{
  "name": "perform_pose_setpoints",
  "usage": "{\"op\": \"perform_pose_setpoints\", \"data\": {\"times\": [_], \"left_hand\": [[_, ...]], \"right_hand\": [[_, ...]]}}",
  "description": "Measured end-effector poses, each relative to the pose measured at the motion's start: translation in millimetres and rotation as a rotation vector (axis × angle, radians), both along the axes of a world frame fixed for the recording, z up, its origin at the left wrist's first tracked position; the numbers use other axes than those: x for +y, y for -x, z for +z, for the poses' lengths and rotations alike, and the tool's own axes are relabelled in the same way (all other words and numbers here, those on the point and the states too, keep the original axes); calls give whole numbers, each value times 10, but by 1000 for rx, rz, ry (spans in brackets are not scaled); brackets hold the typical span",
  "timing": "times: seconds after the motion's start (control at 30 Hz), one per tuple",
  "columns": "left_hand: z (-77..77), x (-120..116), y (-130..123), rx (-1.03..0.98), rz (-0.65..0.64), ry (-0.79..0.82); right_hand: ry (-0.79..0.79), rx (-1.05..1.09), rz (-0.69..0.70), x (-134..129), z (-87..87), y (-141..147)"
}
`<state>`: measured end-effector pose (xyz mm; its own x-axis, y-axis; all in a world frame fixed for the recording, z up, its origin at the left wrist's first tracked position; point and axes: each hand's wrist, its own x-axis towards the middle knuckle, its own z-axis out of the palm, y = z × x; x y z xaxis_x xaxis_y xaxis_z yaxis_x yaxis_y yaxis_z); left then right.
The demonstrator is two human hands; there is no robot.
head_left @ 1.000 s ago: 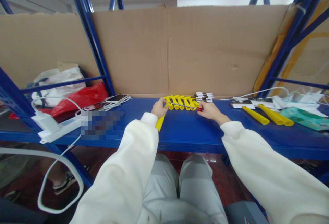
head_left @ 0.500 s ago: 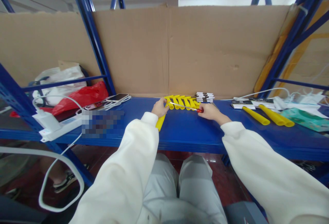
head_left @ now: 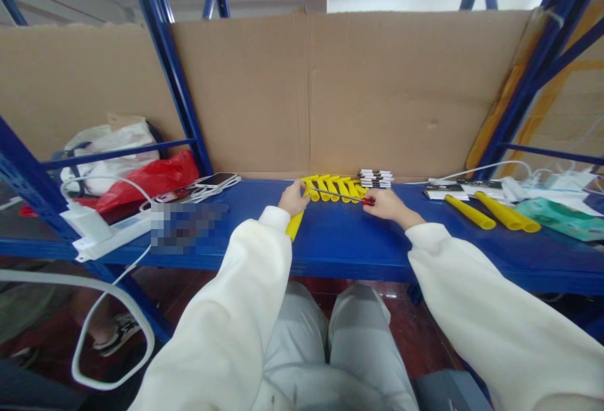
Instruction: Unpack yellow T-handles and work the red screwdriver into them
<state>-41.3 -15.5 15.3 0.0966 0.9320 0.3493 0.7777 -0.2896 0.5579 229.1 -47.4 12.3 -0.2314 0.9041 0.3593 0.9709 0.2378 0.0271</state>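
My left hand [head_left: 292, 198] is closed around a yellow tube [head_left: 295, 226], whose lower end sticks out below the palm. In my right hand [head_left: 384, 204] is a screwdriver [head_left: 337, 196] with a red handle and a long thin metal shaft. The shaft points left, and its tip is at the fingers of my left hand; what it touches there is too small to make out. Behind the shaft lies a row of several yellow tubes [head_left: 334, 188], slanted side by side. A small stack of black-and-white pieces [head_left: 376, 178] stands just beyond my right hand.
More yellow tubes [head_left: 503, 211] lie at the right beside a green packet [head_left: 561, 219] and flat black-and-white packs [head_left: 446, 192]. On the left are a phone [head_left: 218, 179], a white power strip [head_left: 113, 235] and a red bag [head_left: 151, 178]. A cardboard sheet [head_left: 377, 90] closes the back.
Both hands stay in place. The screwdriver's handle looks slightly turned in my right hand; little else differs.
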Motion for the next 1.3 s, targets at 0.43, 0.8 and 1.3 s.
{"op": "perform_pose_setpoints", "data": {"times": [0.43,0.8,1.3], "left_hand": [[-10,8,-2,-7,-2,-20],[-14,28,-2,13,8,-11],[-22,40,1,5,21,-31]], "right_hand": [[-14,-7,-36,6,-9,11],[22,47,-42,33,-15,1],[-15,79,-1,69,-41,-49]]}}
